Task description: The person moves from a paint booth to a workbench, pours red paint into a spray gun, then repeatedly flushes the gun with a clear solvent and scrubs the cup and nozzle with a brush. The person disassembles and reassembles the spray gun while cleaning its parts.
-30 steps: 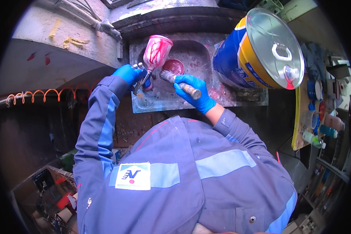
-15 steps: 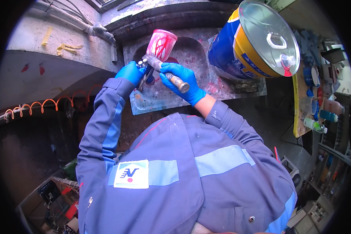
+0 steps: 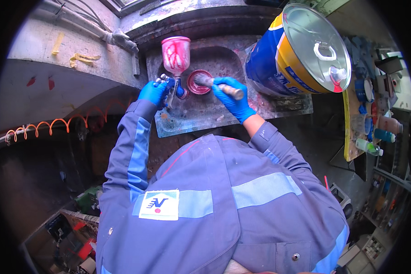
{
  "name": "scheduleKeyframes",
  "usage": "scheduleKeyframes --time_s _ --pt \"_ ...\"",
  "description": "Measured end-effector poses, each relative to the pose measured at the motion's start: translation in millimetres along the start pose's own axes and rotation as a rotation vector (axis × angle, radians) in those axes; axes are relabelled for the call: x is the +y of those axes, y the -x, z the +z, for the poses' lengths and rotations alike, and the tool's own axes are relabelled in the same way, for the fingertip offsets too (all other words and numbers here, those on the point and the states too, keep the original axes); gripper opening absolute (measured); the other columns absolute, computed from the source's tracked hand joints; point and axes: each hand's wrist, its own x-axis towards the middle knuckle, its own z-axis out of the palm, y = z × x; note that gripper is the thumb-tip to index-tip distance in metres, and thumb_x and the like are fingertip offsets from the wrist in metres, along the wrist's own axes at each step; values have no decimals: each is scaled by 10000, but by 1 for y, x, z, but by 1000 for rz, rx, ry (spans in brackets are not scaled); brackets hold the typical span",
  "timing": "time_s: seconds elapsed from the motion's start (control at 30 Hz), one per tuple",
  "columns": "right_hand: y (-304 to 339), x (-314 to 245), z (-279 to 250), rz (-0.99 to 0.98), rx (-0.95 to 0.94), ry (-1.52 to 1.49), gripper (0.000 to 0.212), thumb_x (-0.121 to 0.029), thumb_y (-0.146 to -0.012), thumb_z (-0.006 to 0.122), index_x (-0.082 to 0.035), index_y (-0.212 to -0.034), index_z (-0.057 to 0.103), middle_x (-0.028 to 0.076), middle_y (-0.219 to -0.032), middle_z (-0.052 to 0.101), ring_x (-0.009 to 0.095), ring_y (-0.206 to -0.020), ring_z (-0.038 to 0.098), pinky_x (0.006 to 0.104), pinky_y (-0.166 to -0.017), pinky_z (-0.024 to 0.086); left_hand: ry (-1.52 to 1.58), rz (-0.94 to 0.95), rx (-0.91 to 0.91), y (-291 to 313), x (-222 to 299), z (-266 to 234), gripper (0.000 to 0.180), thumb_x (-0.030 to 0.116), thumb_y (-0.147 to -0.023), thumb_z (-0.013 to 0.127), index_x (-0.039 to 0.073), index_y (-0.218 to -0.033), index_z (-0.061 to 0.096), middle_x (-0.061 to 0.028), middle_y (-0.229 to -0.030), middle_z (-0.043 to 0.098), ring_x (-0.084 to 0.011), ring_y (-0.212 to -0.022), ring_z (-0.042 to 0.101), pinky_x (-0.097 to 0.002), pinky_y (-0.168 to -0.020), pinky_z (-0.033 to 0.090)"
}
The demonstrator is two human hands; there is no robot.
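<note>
Blue gloves cover both my hands. With my left hand (image 3: 153,93) I grip a spray gun (image 3: 172,86) by its body, its red-streaked cup (image 3: 176,55) standing upright on top. My right hand (image 3: 234,99) is wrapped round the handle of a paintbrush (image 3: 210,82). The brush's bristles point left and reach over a small round dish (image 3: 199,88) with a dark red inside; whether they touch it I cannot tell. Under all of this lies a stained sink basin (image 3: 192,119).
A large blue and yellow metal drum (image 3: 287,57) stands on the sink's right side, its lid smeared red by a clear spout. An orange coiled hose (image 3: 55,124) hangs at the left. Bottles, one a green-tinted bottle (image 3: 369,147), sit on a wooden shelf (image 3: 350,132) at the far right.
The brush has moved off the spray gun, to the right and over the dish. The gun's cup has turned from tilted to upright and shifted left.
</note>
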Motion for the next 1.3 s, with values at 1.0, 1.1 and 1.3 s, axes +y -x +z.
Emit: scheduleKeyframes --time_s 1.0,1.1,1.3 --pt "-43 9 -2 186 159 -361 91 -110 -879 682 -33 -913 646 63 -766 677 108 -634 638 250 -616 542 384 344 94 -35 -48 26 328 388 -919 667 136 -1088 540 -28 -758 619 -134 -507 563 -278 -426 458" --pt "-30 12 6 107 91 -504 131 -133 -881 707 -48 -951 635 35 -793 665 89 -708 635 253 -671 538 458 299 63 -37 -49 29 291 371 -928 661 155 -1082 539 -22 -770 619 -130 -529 557 -281 -441 455" --pt "-5 11 -3 -3 63 -95 80 -120 -835 726 -68 -865 673 5 -822 660 83 -733 623 263 -704 528 516 262 115 -46 -48 26 241 347 -946 640 162 -1072 551 -17 -793 621 -123 -570 552 -278 -467 447"
